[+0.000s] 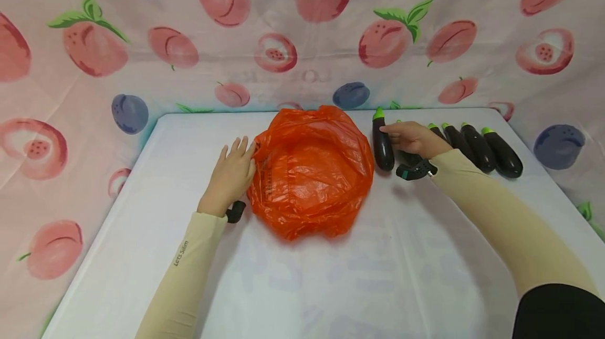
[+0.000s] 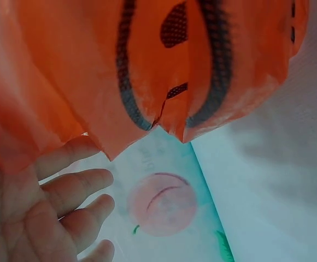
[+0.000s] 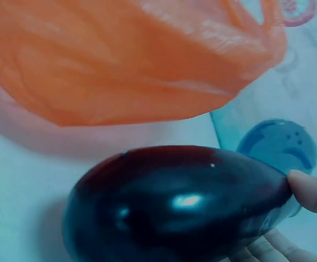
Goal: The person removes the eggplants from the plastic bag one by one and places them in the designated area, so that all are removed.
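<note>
An orange plastic bag stands with its mouth wide and facing up in the middle of the table. At its left side is my left hand, fingers extended and touching the bag's edge; in the left wrist view the orange bag hides the thumb. My right hand grips a dark eggplant near its green stem end, just right of the bag. The right wrist view shows the thumb pressed on the narrow end of this glossy eggplant, with other fingers underneath.
Several more eggplants lie in a row on the right of the white table, partly hidden by my right hand and sleeve. A fruit-printed cloth hangs behind the table and at its sides.
</note>
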Action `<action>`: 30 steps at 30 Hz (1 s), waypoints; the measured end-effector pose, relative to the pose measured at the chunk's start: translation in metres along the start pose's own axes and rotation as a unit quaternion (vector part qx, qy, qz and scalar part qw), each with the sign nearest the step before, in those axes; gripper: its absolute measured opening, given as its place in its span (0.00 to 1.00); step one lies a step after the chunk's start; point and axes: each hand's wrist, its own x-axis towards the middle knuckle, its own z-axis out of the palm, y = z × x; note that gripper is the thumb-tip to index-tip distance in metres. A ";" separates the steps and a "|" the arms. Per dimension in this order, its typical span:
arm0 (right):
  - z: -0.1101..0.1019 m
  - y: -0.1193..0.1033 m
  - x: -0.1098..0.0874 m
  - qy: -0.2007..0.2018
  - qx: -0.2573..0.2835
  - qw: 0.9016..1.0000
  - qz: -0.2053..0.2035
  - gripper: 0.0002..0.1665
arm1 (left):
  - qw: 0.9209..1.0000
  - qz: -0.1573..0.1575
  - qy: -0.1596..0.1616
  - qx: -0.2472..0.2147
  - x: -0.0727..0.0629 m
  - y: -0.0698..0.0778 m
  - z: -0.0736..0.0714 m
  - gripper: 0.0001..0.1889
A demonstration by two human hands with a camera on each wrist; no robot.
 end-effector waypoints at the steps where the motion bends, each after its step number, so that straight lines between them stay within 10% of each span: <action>1: 0.001 0.001 0.002 0.002 0.001 1.000 0.000 0.30 | 1.000 0.001 0.000 0.000 0.000 0.000 0.000 0.27; 13: 0.004 0.010 0.024 0.120 -0.130 0.984 -0.006 0.38 | 1.000 0.002 0.001 0.005 0.001 -0.001 0.003 0.27; 23: 0.019 0.012 0.025 0.222 -0.346 0.910 -0.060 0.31 | 1.000 0.006 0.001 0.011 0.000 -0.002 0.004 0.27; 30: 0.014 0.012 0.023 0.218 -0.389 0.891 -0.084 0.31 | 1.000 0.009 0.002 0.012 0.000 -0.002 0.004 0.27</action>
